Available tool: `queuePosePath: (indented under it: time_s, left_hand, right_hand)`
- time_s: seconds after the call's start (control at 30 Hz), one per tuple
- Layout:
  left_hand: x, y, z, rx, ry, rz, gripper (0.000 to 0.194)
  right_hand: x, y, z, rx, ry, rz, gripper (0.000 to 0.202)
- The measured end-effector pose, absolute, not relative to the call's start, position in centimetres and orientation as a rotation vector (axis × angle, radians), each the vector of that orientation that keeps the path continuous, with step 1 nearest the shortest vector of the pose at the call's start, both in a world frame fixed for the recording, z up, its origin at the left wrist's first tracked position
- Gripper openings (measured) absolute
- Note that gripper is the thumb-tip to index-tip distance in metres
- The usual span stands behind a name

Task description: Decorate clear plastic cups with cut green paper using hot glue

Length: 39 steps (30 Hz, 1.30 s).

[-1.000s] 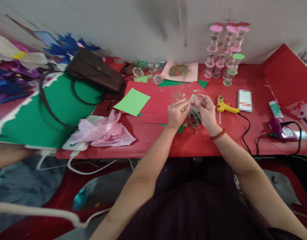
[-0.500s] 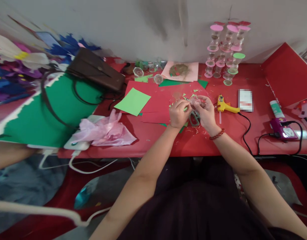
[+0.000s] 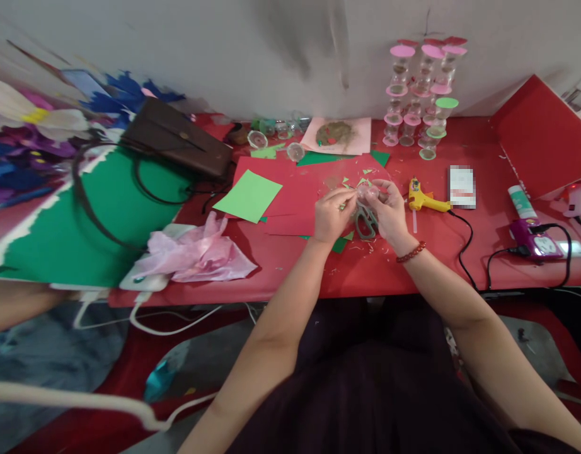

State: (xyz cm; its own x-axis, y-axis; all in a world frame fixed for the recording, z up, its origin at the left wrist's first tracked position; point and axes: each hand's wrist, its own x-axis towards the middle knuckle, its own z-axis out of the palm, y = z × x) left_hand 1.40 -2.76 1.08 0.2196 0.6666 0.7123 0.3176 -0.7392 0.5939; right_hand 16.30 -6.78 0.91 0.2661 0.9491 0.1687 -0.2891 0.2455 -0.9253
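Note:
My right hand [image 3: 387,208], with a red bead bracelet at the wrist, is closed on a small clear plastic piece [image 3: 367,192]. My left hand [image 3: 334,214] is closed in a pinch at the left side of that piece; what its fingertips hold is too small to make out. Scissors with grey-green handles [image 3: 366,224] lie just below and between my hands. Green paper scraps [image 3: 365,177] are scattered around on the red sheets [image 3: 290,189]. A yellow glue gun [image 3: 427,198] rests to the right of my right hand.
Stacked clear cups with pink discs [image 3: 402,88] stand at the back right. A light green sheet [image 3: 249,195], pink plastic bag [image 3: 196,252] and brown handbag [image 3: 177,139] lie to the left. A purple adapter [image 3: 539,243] is at the right. Another person's arm [image 3: 26,306] shows at far left.
The view has shifted slightly. My left hand has drawn a little to the left, away from the clear piece. My right hand keeps its grip.

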Motion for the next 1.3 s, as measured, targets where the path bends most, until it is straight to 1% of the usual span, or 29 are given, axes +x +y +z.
queuePosePath:
  time_s: [0.17, 0.27, 0.37, 0.5, 0.63, 0.7, 0.77, 0.8, 0.87, 0.9, 0.97, 1.0, 1.07, 1.17, 1.3]
  left_hand:
    - [1.8, -2.9, 1.2, 2.231, 0.921, 1.640, 0.016]
    - [2.1, -3.2, 1.6, 2.144, 1.008, 1.634, 0.015]
    - [2.3, -3.4, 2.0, 1.939, 0.993, 1.568, 0.018]
    - [2.5, -3.1, 1.9, 1.588, 0.953, 1.535, 0.023]
    - [2.3, -2.1, 1.1, 1.201, 0.962, 1.496, 0.035]
    - [2.1, -1.7, 0.8, 1.175, 0.981, 1.484, 0.042]
    - [1.9, -1.5, 0.8, 1.245, 1.026, 1.458, 0.042]
    - [1.9, -1.6, 0.8, 1.288, 1.049, 1.450, 0.038]
    - [1.9, -1.8, 1.0, 1.357, 1.049, 1.448, 0.023]
    - [2.0, -2.0, 1.1, 1.374, 1.011, 1.443, 0.022]
    - [2.2, -2.4, 1.3, 1.367, 0.869, 1.366, 0.035]
    - [2.3, -2.6, 1.4, 1.353, 0.791, 1.299, 0.039]
    - [2.5, -2.7, 1.4, 1.307, 0.689, 1.196, 0.041]
    - [2.6, -2.8, 1.1, 1.195, 0.652, 1.193, 0.034]
    - [2.6, -2.8, 1.2, 0.960, 0.603, 1.170, 0.024]
  right_hand:
    - [16.1, -6.5, 0.7, -0.883, -0.912, 1.027, 0.046]
    - [16.1, -6.4, 0.8, -0.852, -0.866, 1.053, 0.048]
    - [16.2, -6.3, 1.0, -0.833, -0.816, 1.077, 0.045]
    - [16.3, -6.4, 1.3, -0.793, -0.765, 1.114, 0.035]
    - [16.6, -6.1, 1.2, -0.782, -0.693, 1.199, 0.028]
    - [16.7, -5.9, 1.1, -0.790, -0.671, 1.248, 0.027]
    - [16.8, -5.8, 1.0, -0.791, -0.662, 1.287, 0.026]
    - [16.9, -5.7, 1.0, -0.787, -0.654, 1.303, 0.026]
    - [16.9, -5.8, 1.1, -0.777, -0.621, 1.328, 0.024]
    - [16.9, -5.8, 1.1, -0.773, -0.602, 1.334, 0.023]
    - [16.8, -5.8, 1.2, -0.769, -0.579, 1.332, 0.023]
    - [16.8, -5.9, 1.1, -0.765, -0.583, 1.327, 0.023]
    - [16.7, -5.9, 1.0, -0.762, -0.625, 1.307, 0.025]
    - [16.4, -6.0, 0.9, -0.784, -0.768, 1.252, 0.031]
    - [15.8, -6.4, 1.1, -0.877, -1.055, 1.080, 0.052]
